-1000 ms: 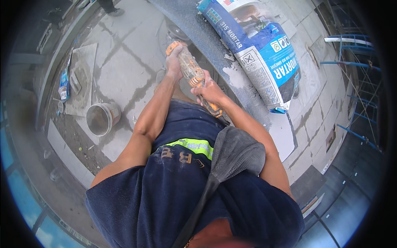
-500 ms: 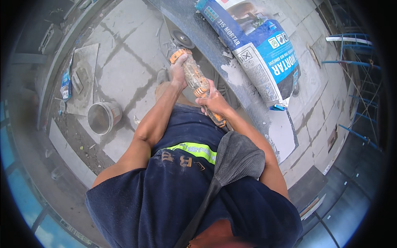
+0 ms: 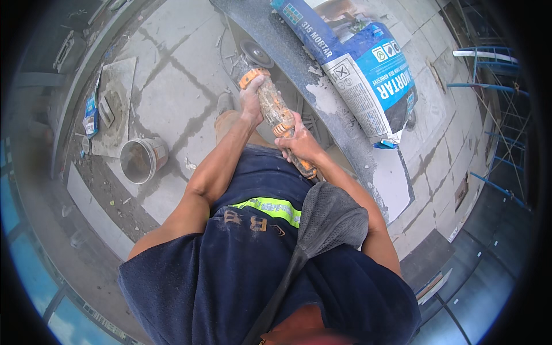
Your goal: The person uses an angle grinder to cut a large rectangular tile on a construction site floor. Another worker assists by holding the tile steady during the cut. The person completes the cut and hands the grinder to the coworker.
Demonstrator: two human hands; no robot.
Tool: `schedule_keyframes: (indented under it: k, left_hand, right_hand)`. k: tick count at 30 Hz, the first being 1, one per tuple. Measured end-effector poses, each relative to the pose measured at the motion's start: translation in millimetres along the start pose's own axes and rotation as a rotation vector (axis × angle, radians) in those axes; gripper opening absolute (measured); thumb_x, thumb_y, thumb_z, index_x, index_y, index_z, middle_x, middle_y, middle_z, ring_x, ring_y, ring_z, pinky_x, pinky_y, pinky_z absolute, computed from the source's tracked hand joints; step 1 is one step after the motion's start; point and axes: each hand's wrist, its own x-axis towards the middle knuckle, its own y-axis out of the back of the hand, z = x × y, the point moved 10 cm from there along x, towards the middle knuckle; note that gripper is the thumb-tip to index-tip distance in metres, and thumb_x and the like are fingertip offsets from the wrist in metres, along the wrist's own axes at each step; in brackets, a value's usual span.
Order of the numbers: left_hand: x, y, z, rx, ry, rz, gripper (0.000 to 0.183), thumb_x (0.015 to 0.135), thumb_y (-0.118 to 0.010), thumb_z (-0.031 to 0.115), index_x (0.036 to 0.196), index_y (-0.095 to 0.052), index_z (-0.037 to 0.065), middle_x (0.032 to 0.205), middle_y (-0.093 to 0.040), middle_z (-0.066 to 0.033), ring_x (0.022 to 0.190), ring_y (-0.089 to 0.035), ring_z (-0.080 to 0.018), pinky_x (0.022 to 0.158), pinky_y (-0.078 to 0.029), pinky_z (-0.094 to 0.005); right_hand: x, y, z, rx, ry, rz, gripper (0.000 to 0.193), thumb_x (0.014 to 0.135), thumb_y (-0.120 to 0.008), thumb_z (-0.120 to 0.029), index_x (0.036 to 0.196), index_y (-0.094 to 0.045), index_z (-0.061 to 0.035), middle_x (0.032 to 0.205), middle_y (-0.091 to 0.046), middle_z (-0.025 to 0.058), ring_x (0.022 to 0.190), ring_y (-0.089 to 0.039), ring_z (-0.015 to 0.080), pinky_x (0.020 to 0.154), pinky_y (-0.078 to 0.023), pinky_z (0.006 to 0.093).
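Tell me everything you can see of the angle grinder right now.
The angle grinder has a long, dust-caked body with orange at the front, mid-body vents and rear handle; the casing looks like plastic. A dark, round disc is fitted at its front. It slants from upper left to lower right before the person's waist, beside the grey slab. The left hand grips its front, the right hand its rear. Whether the disc is spinning is unclear.

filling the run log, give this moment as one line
left hand: grips grinder near disc | right hand: grips grinder farther back
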Motion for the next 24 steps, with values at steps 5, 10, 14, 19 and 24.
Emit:
schedule_keyframes:
  k: [5, 10, 14, 19, 24]
  left_hand:
    - [-4, -2, -3, -0.058, -0.007, 0.029, 0.032, 0.090, -0.070, 0.022, 0.113, -0.062, 0.000, 0.087, -0.065, -0.0134, 0.069, -0.069, -0.0293, 0.063, -0.063, -0.0452]
    - [-7, -1, -7, -0.074, 0.034, 0.052, 0.032, 0.091, -0.069, 0.021, 0.113, -0.061, -0.001, 0.088, -0.065, -0.0138, 0.070, -0.070, -0.0293, 0.064, -0.063, -0.0457]
    - [-3, -2, -3, -0.064, 0.007, 0.039, 0.032, 0.091, -0.069, 0.021, 0.112, -0.061, -0.001, 0.087, -0.065, -0.0139, 0.069, -0.070, -0.0293, 0.064, -0.063, -0.0455]
    - [7, 1, -1, -0.084, 0.012, 0.021, 0.032, 0.091, -0.070, 0.022, 0.112, -0.061, 0.000, 0.086, -0.065, -0.0141, 0.069, -0.070, -0.0298, 0.064, -0.063, -0.0460]
    - [17, 9, -1, 0.026, 0.037, 0.021, 0.043, 0.095, -0.062, 0.038, 0.120, -0.058, 0.003, 0.094, -0.066, -0.0162, 0.081, -0.070, -0.0338, 0.071, -0.060, -0.0491]
  right_hand:
    - [-5, 1, 0, 0.002, 0.011, -0.004, 0.089, 0.087, -0.070, -0.002, 0.157, -0.014, -0.0068, 0.084, -0.062, 0.0098, 0.056, -0.061, 0.0151, 0.046, -0.052, 0.0301]
    - [-4, 1, 3, -0.012, 0.000, -0.018, 0.092, 0.088, -0.070, -0.004, 0.159, -0.011, -0.0083, 0.098, -0.067, 0.0177, 0.054, -0.063, 0.0169, 0.043, -0.052, 0.0312]
    - [-1, 2, 4, -0.003, -0.017, -0.021, 0.093, 0.087, -0.070, -0.005, 0.159, -0.010, -0.0086, 0.098, -0.067, 0.0178, 0.054, -0.063, 0.0164, 0.043, -0.052, 0.0309]
    - [5, 1, -1, 0.002, -0.015, -0.011, 0.094, 0.087, -0.070, -0.005, 0.159, -0.010, -0.0082, 0.102, -0.067, 0.0195, 0.054, -0.063, 0.0164, 0.044, -0.052, 0.0307]
    - [11, 0, -6, 0.012, -0.022, -0.015, 0.091, 0.088, -0.071, -0.003, 0.158, -0.013, -0.0096, 0.095, -0.061, 0.0136, 0.057, -0.062, 0.0163, 0.045, -0.052, 0.0308]
